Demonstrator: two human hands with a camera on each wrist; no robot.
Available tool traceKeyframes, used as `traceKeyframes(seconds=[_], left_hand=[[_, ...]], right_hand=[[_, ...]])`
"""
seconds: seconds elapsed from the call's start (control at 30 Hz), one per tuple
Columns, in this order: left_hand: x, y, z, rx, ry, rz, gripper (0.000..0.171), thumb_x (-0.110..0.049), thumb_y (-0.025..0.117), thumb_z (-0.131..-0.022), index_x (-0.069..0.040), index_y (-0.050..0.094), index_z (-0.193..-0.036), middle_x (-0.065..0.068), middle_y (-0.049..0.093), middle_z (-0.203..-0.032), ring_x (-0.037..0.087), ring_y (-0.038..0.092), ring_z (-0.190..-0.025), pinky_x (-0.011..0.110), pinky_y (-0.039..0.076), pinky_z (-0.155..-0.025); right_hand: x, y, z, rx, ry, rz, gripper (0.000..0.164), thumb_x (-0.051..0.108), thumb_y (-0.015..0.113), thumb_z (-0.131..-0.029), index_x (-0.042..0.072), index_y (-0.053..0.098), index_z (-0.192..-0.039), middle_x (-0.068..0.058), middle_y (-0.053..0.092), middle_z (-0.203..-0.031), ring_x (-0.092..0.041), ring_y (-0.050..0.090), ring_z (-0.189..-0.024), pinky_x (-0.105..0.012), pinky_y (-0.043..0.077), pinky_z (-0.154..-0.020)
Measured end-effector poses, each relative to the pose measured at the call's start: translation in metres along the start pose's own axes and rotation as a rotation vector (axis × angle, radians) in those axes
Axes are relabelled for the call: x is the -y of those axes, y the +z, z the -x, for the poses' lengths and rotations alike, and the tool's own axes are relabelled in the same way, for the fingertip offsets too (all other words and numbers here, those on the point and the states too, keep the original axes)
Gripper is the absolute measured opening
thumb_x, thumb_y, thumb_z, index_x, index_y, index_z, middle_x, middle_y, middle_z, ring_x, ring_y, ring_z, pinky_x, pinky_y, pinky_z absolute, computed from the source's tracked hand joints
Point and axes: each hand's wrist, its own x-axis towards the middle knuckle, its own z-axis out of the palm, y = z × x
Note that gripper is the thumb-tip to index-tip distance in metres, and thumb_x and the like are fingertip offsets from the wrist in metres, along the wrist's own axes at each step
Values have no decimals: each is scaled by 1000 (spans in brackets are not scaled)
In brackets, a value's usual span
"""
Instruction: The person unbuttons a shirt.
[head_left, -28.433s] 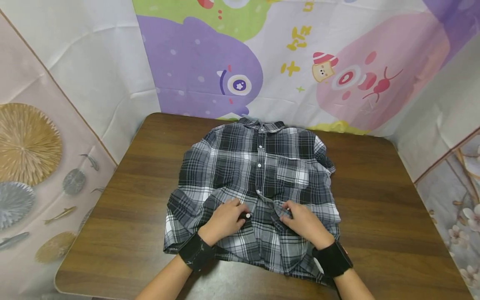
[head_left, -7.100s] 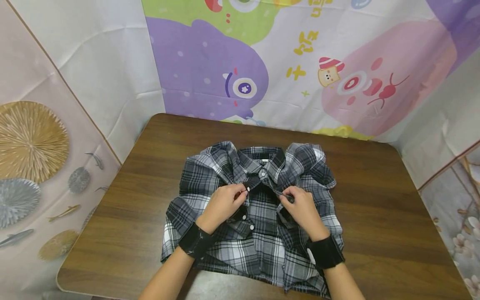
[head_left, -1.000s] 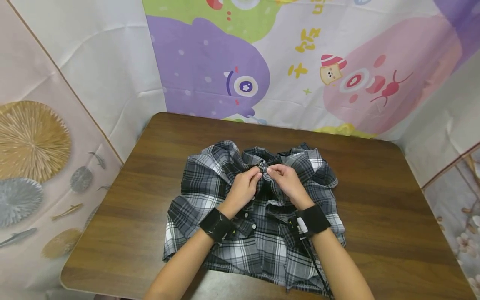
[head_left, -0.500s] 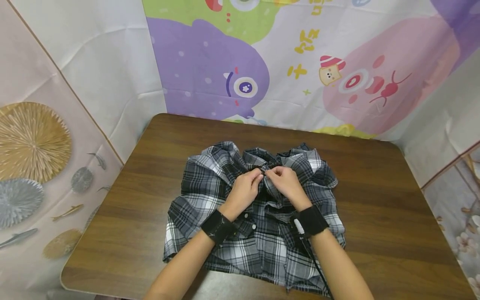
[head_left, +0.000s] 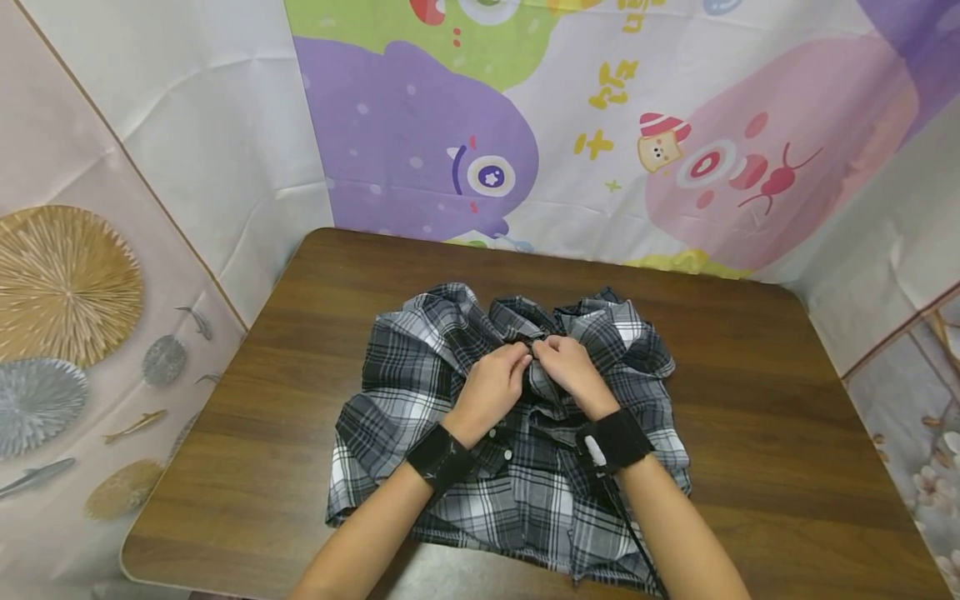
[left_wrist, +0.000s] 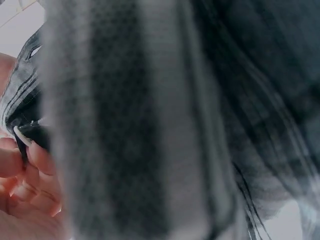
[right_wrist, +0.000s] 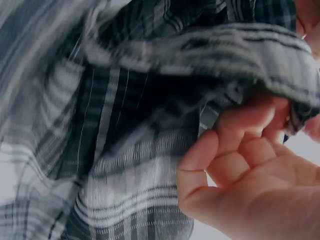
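A black, grey and white plaid button-up shirt (head_left: pixel 408 358) lies bunched on the table, its lower front parted. My left hand (head_left: pixel 489 390) pinches one front edge just below the collar (head_left: pixel 517 312). Close beside it, my right hand (head_left: pixel 572 367) pinches the opposite edge, the fingertips of both nearly meeting. In the left wrist view, the left hand's fingers (left_wrist: pixel 37 165) grip dark cloth, much of it blocked by a blurred fold. Curled right fingers (right_wrist: pixel 250 135) hold a raised plaid strip in the right wrist view. Fingertips hide the button being handled, if any; a white button (head_left: pixel 507 455) shows lower down.
The brown wooden table (head_left: pixel 750 400) extends around the shirt on all sides. A cartoon-printed cloth (head_left: pixel 420 150) hangs behind its far edge. Black bands (head_left: pixel 441 457) wrap both wrists, and a black cable (head_left: pixel 633 529) runs along the right forearm.
Since about seven seconds ago, both hands have moved together and up to just below the collar. Over the last second they have shifted slightly downward, still pinching the cloth.
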Motion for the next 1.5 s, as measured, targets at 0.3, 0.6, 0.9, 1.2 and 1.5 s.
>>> traceKeyframes(seconds=[0.3, 0.6, 0.9, 1.2, 1.5], left_hand=[[-3, -1, 0, -12, 27, -23, 17, -18, 47, -97, -13, 57, -85, 0, 58, -76, 14, 56, -64, 30, 46, -59], [0, -7, -5, -28, -37, 57, 23, -20, 45, -98, -14, 49, -76, -2, 44, -63, 10, 41, -53, 22, 33, -50], [3, -12, -5, -2, -63, 71, 22, -20, 45, -98, -14, 51, -78, -2, 44, -64, 11, 43, -56, 22, 35, -53], [11, -19, -1, 82, -148, 3, 20, -24, 49, -96, -15, 57, -80, -3, 51, -63, 10, 45, -52, 24, 35, -47], [23, -20, 7, 300, -167, -153, 27, -22, 57, -91, -15, 57, -65, -2, 49, -54, 12, 47, -48, 26, 34, -47]], right_hand=[[-2, 4, -2, -18, 18, -85, 13, 15, 47, -84, 9, 48, -72, -3, 44, -73, -18, 43, -70, -24, 34, -59], [-7, -1, -2, -3, -34, -105, 30, 13, 53, -83, -3, 61, -107, -14, 62, -97, -22, 54, -85, -24, 40, -69], [-10, -4, 1, 9, -42, -137, 29, 16, 56, -87, -4, 59, -109, -13, 61, -96, -21, 55, -86, -25, 43, -72], [-14, -3, 3, -72, -108, -39, 19, 14, 62, -82, 1, 58, -96, -7, 58, -80, -18, 53, -72, -25, 40, -63], [-31, 12, 2, 9, -176, 105, 31, 15, 65, -85, 3, 47, -107, -6, 54, -75, -16, 50, -61, -28, 40, -59]])
